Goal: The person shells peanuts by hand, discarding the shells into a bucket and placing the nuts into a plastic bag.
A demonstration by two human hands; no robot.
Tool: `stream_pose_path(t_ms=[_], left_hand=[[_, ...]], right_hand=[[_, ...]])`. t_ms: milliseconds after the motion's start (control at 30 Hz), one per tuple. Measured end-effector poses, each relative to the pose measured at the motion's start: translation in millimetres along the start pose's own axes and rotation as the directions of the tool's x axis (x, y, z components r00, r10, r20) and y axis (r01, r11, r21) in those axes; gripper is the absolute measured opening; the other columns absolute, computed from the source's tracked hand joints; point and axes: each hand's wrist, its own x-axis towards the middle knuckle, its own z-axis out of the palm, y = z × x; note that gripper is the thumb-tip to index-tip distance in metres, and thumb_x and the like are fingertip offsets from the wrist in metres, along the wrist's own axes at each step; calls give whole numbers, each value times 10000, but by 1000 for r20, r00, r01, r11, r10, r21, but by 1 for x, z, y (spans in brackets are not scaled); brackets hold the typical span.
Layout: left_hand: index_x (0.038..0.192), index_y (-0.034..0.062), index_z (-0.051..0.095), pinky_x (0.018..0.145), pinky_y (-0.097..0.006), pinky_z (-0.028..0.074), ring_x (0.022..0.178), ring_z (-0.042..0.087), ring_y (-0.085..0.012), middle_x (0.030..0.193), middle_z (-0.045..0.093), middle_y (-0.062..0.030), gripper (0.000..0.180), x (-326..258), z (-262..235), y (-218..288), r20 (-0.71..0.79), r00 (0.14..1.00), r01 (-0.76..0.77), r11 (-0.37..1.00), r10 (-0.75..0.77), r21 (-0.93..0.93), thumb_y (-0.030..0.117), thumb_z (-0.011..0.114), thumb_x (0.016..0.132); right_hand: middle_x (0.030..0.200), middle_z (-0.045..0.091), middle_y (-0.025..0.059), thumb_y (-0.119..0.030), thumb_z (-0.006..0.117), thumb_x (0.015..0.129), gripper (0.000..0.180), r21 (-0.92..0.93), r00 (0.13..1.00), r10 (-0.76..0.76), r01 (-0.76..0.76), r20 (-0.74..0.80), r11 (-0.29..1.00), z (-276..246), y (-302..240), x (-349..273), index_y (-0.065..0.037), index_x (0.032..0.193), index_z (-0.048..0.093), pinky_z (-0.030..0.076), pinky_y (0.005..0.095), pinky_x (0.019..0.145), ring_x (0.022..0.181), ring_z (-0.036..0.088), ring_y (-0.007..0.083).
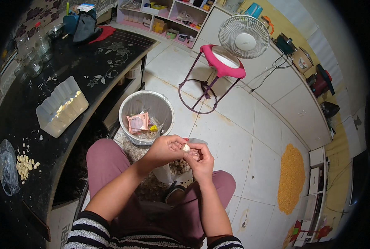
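Evidently, I have left fingers (177, 141) and right fingers (198, 146) pinching a garlic clove (186, 148), likely light, firm and slippery, best held around its plump base.

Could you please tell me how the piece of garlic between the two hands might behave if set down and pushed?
The garlic would probably feel light, being so small. Its rounded body and pointed tip suggest it might roll unevenly rather than straight. Its pale surface looks fairly smooth, so it could be slightly slippery.
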Motion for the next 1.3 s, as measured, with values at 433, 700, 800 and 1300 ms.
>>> stream_pose_path(t_ms=[433,700,800,1300], left_hand=[[816,-29,564,555,-170,414,620,497,-30,705,562,-5,133,-1,-2,0,42,996,90,984,-85,-155,37,614,711],[895,-13,544,610,-175,424,667,509,-29,765,555,5,217,-2,-1,2,16,992,120,982,-124,149,23,611,691],[876,-5,541,612,-170,420,656,496,-25,755,547,14,199,-3,3,2,11,993,116,978,-120,174,24,611,693],[846,-10,552,613,-199,444,665,557,-73,748,592,-39,116,-4,-5,6,154,959,247,968,-239,-41,43,570,744]], right_hand=[[842,598,71,45,597,757,208,102,994,91,-97,68,990,-4,-4,-5,16,941,504,479,197,639,724,569,87],[802,582,34,69,593,723,216,-25,994,96,-94,57,995,-6,-3,-3,-3,905,501,440,177,602,682,529,50],[778,576,20,68,608,702,215,-208,997,74,-65,33,976,-8,1,-4,-11,873,503,422,171,591,672,511,37],[689,524,-14,20,701,638,227,-367,999,21,-2,49,930,-11,-9,-9,-28,785,536,415,186,559,593,478,40]])
